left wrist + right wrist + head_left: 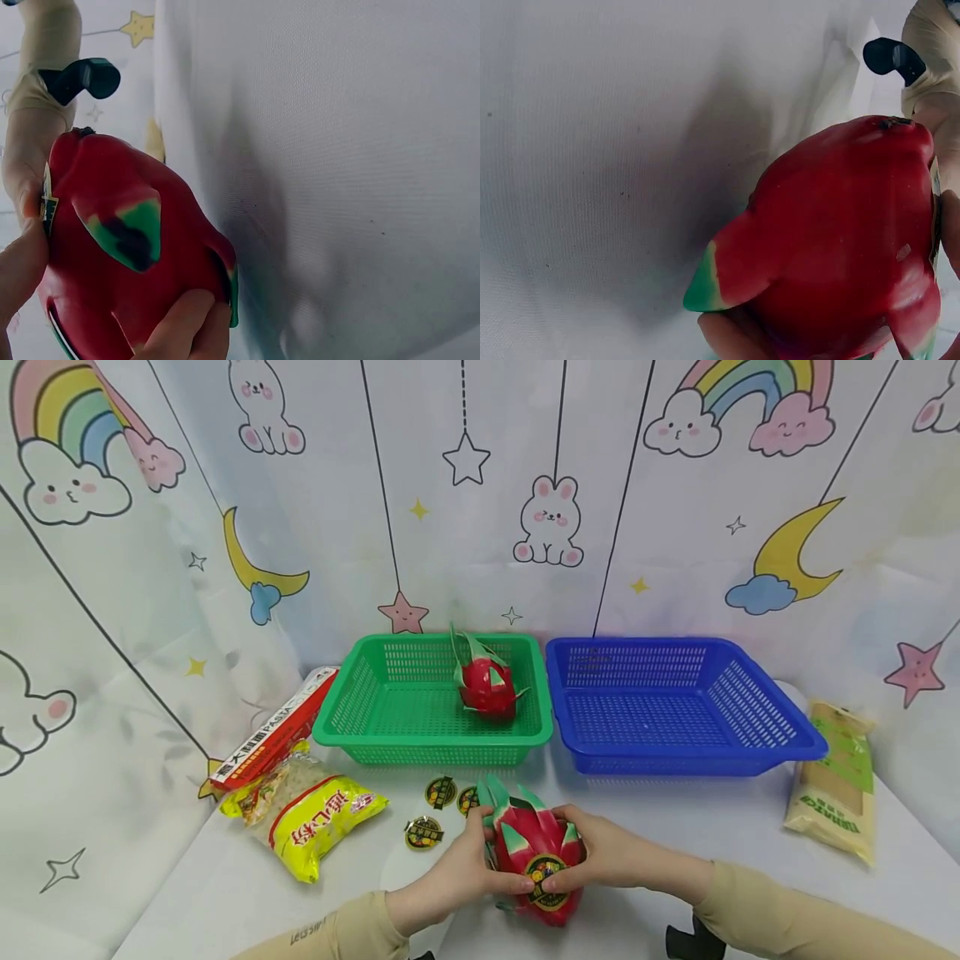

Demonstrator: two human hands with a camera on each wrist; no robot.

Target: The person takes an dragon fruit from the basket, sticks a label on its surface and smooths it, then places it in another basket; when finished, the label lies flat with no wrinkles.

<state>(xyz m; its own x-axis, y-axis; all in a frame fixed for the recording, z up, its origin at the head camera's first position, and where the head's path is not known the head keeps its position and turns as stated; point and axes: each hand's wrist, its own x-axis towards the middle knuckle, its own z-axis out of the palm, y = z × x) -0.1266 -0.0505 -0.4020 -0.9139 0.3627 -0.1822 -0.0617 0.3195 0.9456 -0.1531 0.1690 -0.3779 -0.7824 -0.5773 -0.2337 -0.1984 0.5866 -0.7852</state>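
Both hands hold a red dragon fruit with green-tipped scales, close over the white table at the front. My left hand grips its left side, and my right hand grips the right. Both thumbs press on a round black-and-gold sticker on the fruit's near face. In the left wrist view, fingers curl under the dragon fruit. The right wrist view shows its other side, with a fingertip below a green-tipped scale. Several similar round stickers lie left of the fruit.
A green basket holds another dragon fruit. Beside it stands a blue basket. At left lie a yellow pasta bag and a red pasta box. A beige-and-green packet lies at right. A patterned curtain hangs behind.
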